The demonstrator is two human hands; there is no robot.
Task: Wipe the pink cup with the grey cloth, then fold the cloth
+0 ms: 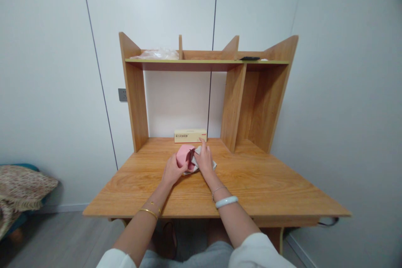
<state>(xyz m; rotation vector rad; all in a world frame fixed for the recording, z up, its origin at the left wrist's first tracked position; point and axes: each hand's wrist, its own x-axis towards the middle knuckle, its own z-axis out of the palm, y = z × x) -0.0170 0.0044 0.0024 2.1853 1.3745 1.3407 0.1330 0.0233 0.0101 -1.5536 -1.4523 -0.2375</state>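
Observation:
Both my hands work in the middle of the wooden desk point(257, 184). My left hand point(171, 170) is closed on the edge of a small pink pouch-like thing point(183, 155), holding it up off the desk. My right hand point(204, 158) rests on a pale grey cloth or bag point(214, 165) that lies against the pink thing, fingers pressed down and pinching at its top. The two items touch where my hands meet. Exactly what each item is cannot be made out.
A long yellow cardboard box point(190, 135) lies at the back of the desk. The hutch shelf above carries a clear plastic bag point(156, 54) on the left and a flat black thing point(249, 58) on the right. A patterned fabric seat point(19, 188) stands at left.

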